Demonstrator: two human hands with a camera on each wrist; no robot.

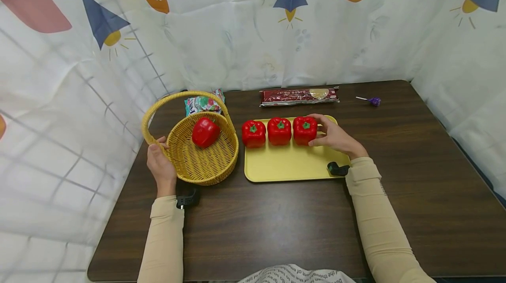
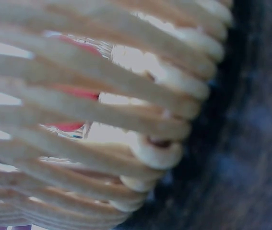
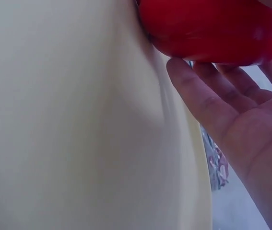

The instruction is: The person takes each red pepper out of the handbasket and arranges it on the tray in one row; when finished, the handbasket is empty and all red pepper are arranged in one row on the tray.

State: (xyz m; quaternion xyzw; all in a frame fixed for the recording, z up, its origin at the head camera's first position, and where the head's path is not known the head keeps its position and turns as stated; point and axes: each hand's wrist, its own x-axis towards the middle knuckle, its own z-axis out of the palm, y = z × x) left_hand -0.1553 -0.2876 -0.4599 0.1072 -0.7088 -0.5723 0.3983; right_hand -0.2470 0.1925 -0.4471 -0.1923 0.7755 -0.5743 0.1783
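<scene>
My left hand (image 1: 161, 166) grips the left side of a yellow wicker basket (image 1: 189, 166), near the base of its arched handle. Inside the basket a red bell pepper (image 1: 206, 132) lies on its side. Close-up wicker (image 2: 102, 100) fills much of the left wrist view, with red showing through its gaps. Three more bell peppers stand in a row along the far side of a yellow tray (image 1: 292, 166): a left one (image 1: 254, 134), a middle one (image 1: 279, 132) and a right one (image 1: 304, 131). My right hand (image 1: 336, 137) holds the right one between thumb and fingers.
Behind the basket lies a teal candy bag (image 1: 202, 104). A dark red spaghetti packet (image 1: 299, 96) lies beyond the tray, with a purple lollipop (image 1: 374, 101) to its right. A patterned curtain (image 1: 245, 41) hangs behind the dark wooden table (image 1: 272, 230).
</scene>
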